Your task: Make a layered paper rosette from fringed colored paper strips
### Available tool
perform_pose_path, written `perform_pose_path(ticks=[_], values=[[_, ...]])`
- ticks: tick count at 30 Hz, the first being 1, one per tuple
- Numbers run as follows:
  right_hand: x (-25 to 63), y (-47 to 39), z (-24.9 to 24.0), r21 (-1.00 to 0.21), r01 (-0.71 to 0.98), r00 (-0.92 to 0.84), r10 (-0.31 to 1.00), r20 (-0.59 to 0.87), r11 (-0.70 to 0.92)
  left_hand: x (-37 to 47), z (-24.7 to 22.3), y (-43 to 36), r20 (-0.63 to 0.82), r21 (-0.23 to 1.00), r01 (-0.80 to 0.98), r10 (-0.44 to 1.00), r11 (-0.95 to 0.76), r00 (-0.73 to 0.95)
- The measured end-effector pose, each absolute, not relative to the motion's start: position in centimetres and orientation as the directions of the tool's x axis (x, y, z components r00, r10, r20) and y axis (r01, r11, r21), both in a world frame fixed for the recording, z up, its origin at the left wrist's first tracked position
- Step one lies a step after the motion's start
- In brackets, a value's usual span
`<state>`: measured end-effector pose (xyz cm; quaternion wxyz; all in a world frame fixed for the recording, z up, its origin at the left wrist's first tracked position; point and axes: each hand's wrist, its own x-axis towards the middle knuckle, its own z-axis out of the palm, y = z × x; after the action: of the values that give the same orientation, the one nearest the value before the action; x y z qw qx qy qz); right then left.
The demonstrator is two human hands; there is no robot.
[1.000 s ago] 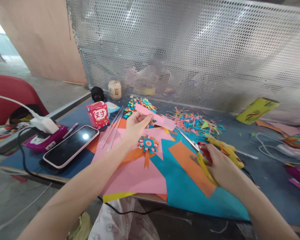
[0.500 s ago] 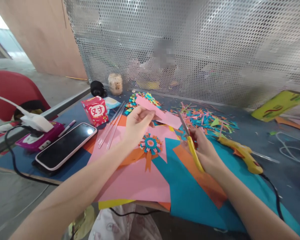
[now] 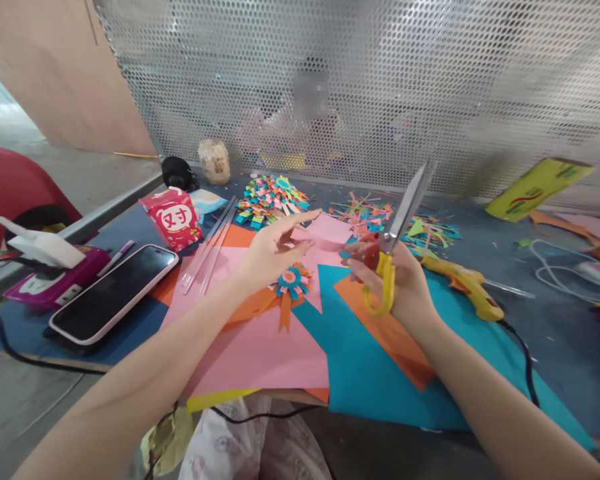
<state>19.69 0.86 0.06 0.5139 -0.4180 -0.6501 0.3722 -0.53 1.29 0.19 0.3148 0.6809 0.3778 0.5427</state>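
My left hand (image 3: pixel 275 250) is over the pink sheet, thumb and fingers apart. Just beyond its fingertips is a small pink paper piece (image 3: pixel 330 230), which looks creased; whether either hand touches it I cannot tell. My right hand (image 3: pixel 403 280) has scissors (image 3: pixel 407 207) with yellow and red handles hooked in it, blades pointing up and away. The right fingertips reach toward the pink piece. Below my left hand lies a blue, orange and pink paper rosette (image 3: pixel 293 283) with orange tails. Under it are a large pink sheet (image 3: pixel 260 360), a blue sheet (image 3: pixel 375 380) and an orange strip (image 3: pixel 380 327).
A heap of finished rosettes (image 3: pixel 270 200) and paper scraps (image 3: pixel 430 233) lie at the back. To the right is a yellow glue gun (image 3: pixel 467 287). Clear glue sticks (image 3: pixel 210 247), a red box (image 3: pixel 173 217), a phone (image 3: pixel 113 293) and a purple power strip (image 3: pixel 55 277) are left.
The scissors have swung upward in my right hand, blades now pointing away. My left fingers have spread from their pinch on the pink piece, which sits lower between the hands.
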Motion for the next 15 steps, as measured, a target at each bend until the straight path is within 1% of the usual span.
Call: perform_pose_path(ticks=[4,9,12,15], values=[[19.5,1.0,0.0,-0.945,0.113,-0.087,0.950,0.300,0.308,-0.4,0.1,1.4,0.452,0.883,0.048,0.873,-0.468,0.185],[19.2,0.5,0.2,-0.958,0.110,-0.131,0.959,0.252,0.267,-0.5,0.1,1.3,0.431,0.900,-0.023,0.881,-0.435,0.195],[19.0,0.0,0.2,-0.962,0.104,-0.147,0.961,0.236,0.252,-0.2,0.2,1.0,0.339,0.940,-0.028,0.921,-0.340,0.191],[18.8,-0.2,0.0,-0.967,0.091,-0.164,0.962,0.220,0.237,0.1,0.4,0.7,0.223,0.974,-0.027,0.944,-0.224,0.243]])
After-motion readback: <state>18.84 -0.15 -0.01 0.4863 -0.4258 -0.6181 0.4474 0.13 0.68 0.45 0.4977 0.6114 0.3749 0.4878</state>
